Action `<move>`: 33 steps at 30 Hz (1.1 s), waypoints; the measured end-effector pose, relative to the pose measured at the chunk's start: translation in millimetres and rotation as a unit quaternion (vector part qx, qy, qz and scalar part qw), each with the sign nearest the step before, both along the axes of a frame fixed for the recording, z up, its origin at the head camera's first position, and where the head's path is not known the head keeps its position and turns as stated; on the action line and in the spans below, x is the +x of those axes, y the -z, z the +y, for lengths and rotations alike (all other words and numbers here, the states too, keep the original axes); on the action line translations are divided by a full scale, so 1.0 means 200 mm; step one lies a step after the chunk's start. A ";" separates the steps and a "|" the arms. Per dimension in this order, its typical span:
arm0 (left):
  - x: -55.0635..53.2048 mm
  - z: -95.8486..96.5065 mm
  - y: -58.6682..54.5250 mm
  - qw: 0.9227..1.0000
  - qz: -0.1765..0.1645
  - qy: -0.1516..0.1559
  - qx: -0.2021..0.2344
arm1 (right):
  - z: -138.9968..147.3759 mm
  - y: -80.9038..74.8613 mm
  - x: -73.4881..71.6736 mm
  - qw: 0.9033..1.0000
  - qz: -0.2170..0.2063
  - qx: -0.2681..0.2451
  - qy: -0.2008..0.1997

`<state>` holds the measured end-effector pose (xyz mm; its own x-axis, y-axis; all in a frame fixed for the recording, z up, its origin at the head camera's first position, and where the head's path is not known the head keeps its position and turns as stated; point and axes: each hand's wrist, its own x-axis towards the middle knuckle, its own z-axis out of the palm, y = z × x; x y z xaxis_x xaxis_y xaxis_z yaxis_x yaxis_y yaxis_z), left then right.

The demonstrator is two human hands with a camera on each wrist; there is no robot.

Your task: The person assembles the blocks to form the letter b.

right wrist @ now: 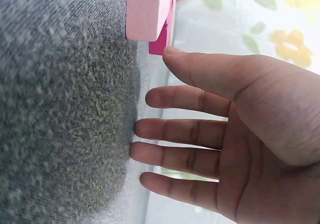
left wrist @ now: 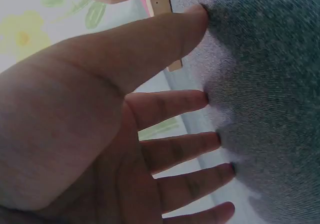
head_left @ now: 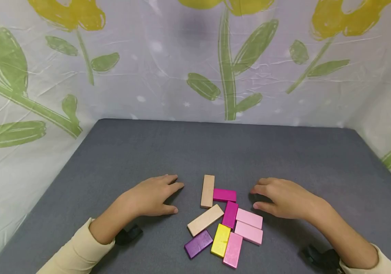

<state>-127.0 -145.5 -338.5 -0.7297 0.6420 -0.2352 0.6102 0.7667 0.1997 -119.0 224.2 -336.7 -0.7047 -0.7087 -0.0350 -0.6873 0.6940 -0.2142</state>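
Note:
Several flat wooden blocks lie in a loose cluster on the grey table, between the two hands. Two are bare wood: an upper one (head_left: 207, 191) and a slanted one (head_left: 205, 220). Below them are a purple block (head_left: 198, 244) and a yellow block (head_left: 221, 240). Two magenta blocks, one crosswise (head_left: 224, 195) and one lengthwise (head_left: 230, 214), adjoin light pink blocks (head_left: 248, 232) and a pink block (head_left: 232, 250). My left hand (head_left: 152, 196) rests left of the cluster, fingers spread and holding nothing. On the right side, my right hand (head_left: 282, 198) holds nothing, its fingers relaxed.
The grey tabletop (head_left: 181, 148) stretches away to a back edge. Behind it and at both sides hangs a pale curtain (head_left: 154, 68) with yellow flowers and green leaves. Dark wrist devices (head_left: 129, 234) sit under both forearms.

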 end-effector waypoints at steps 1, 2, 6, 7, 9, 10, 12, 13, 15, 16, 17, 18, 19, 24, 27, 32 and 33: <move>0.00 0.00 0.00 1.000 0.000 0.002 -0.004 | 0.00 0.00 0.00 1.000 0.000 0.001 0.001; 0.00 0.01 0.00 1.000 0.000 0.005 -0.007 | 0.00 0.00 0.00 1.000 0.001 0.000 0.002; 0.03 0.03 -0.02 0.999 0.011 0.040 0.002 | -0.01 0.00 0.00 1.000 0.007 0.004 0.001; 0.04 0.04 -0.03 0.998 0.014 0.055 0.011 | -0.01 0.00 0.00 1.000 0.008 0.004 0.000; 0.05 0.05 -0.03 0.995 0.020 0.091 0.038 | -0.01 0.00 0.00 1.000 0.009 0.005 0.000; 0.07 0.06 -0.04 0.992 0.020 0.109 0.052 | -0.01 0.01 0.01 1.000 0.010 0.006 0.001; 0.08 0.08 -0.04 0.987 0.017 0.141 0.077 | -0.02 0.01 0.01 1.000 0.011 0.007 0.000; 0.09 0.09 -0.04 0.984 0.014 0.154 0.085 | -0.02 0.01 0.01 1.000 0.011 0.007 0.000; 0.11 0.11 -0.03 0.979 0.009 0.179 0.096 | -0.02 0.01 0.01 1.000 0.010 0.010 0.001; 0.12 0.11 -0.03 0.978 0.005 0.187 0.096 | -0.02 0.01 0.01 1.000 0.008 0.012 0.001; 0.13 0.12 -0.02 0.976 0.001 0.195 0.099 | -0.02 0.00 0.01 1.000 0.006 0.012 0.001; 0.13 0.12 -0.02 0.975 -0.002 0.200 0.099 | -0.02 0.00 0.01 1.000 0.004 0.014 0.000; 0.13 0.12 -0.02 0.974 -0.007 0.203 0.100 | -0.02 0.00 0.01 1.000 0.002 0.014 -0.001; 0.14 0.14 -0.01 0.971 -0.024 0.213 0.109 | -0.01 0.00 0.01 1.000 0.002 0.014 -0.010; 0.16 0.15 -0.03 0.971 -0.037 0.217 0.095 | -0.01 0.00 0.01 1.000 0.004 0.011 -0.012; 0.20 0.17 -0.05 0.973 -0.020 0.224 0.056 | -0.01 0.00 0.01 1.000 -0.002 0.011 -0.011; 0.20 0.17 -0.05 0.973 -0.013 0.224 0.053 | -0.01 0.00 0.02 1.000 -0.002 0.010 -0.011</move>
